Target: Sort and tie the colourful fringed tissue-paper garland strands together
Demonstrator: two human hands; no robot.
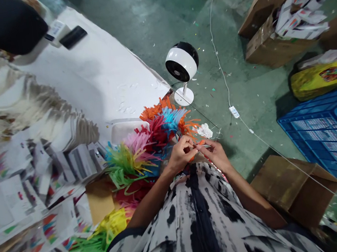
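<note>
1. Forearms [254, 197] slant inward from either side of the patterned garment [202, 214], elbows spread outward, bringing both hands together in front of the waist.
2. Left hand [181, 153] has its back upward and its fingers curled, with thumb and forefinger tips brought together on a small orange paper piece [193, 155].
3. Right hand [216, 154] comes in from the opposite side, also curled, thumb and forefinger pinched at the same spot; its fingertips meet or nearly meet those of the left.
4. Between the fingertips sits the orange piece, showing above and below the pinch; its full shape is too small to tell.
5. Just beside the left hand, multicoloured paper tassels [157, 129] bunch near the corner of the white table [115, 75].
6. Beyond both hands, well apart, is a white fan [181, 64]; nearer lies a crumpled white clump [204, 131].
</note>
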